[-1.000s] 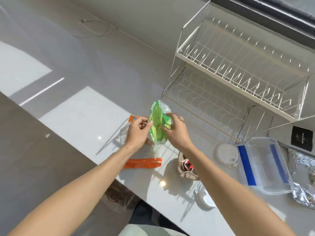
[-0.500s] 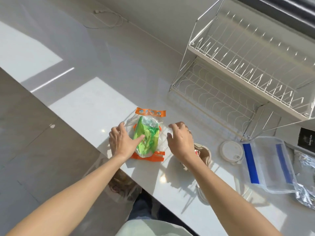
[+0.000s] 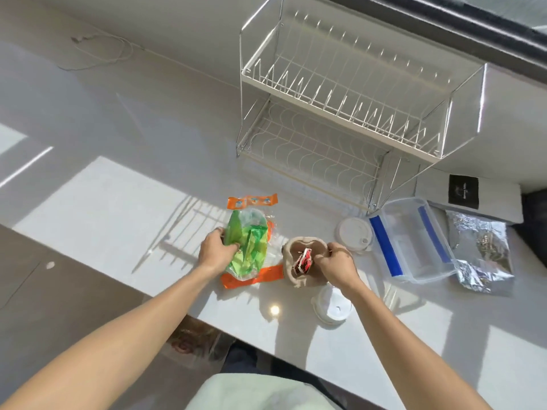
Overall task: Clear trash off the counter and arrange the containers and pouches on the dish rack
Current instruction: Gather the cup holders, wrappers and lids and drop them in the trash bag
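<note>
Worktop (image 3: pixel 97 202), white, front edge running diagonally at the person's waist, broad open surface to the left; two-tier wire dish rack (image 3: pixel 334 113) at the back, both tiers bare. Left hand (image 3: pixel 217 253) grip clenched round a clear orange-banded pouch (image 3: pixel 251 232) of green wrappers; right hand (image 3: pixel 336 263) pinching the rim of a crumpled paper cup (image 3: pixel 305 261) holding a red wrapper (image 3: pixel 303 261). Crowding the right: two white lids (image 3: pixel 353 235) (image 3: pixel 333 309), blue-clipped clear container (image 3: pixel 414 241), foil pouch (image 3: pixel 479 253), white pouch (image 3: pixel 473 196) with an illegible black label.
</note>
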